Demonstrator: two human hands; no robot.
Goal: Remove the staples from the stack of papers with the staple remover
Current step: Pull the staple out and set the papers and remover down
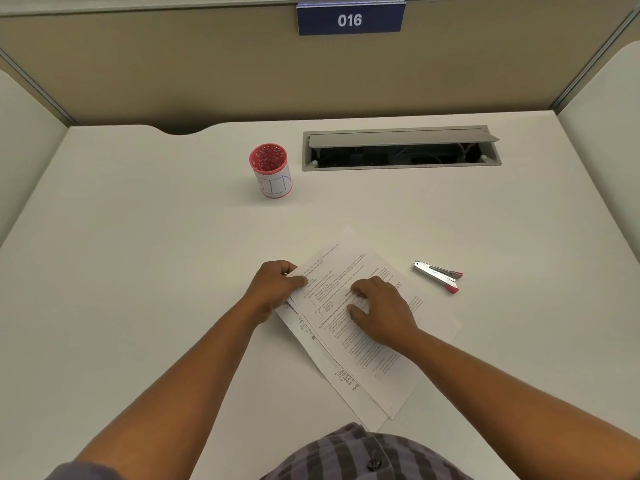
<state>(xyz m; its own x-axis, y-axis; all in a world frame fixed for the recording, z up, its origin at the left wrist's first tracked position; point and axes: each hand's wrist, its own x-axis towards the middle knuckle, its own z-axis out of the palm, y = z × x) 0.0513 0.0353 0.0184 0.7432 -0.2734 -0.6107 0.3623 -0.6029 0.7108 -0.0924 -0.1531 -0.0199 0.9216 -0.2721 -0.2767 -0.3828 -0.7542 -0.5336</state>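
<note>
the stack of papers (363, 327) lies skewed on the desk (138, 237), its corner pinched by the left hand (273, 289), the right hand (381, 310) spread flat on top, so this looks like readying, and next comes picking up the untouched staple remover (438, 276) nearby.

The left hand (277, 289) pinches the far left corner of the papers (363, 327); the right hand (381, 313) presses them flat. The staple remover (438, 276) lies just right.
</note>
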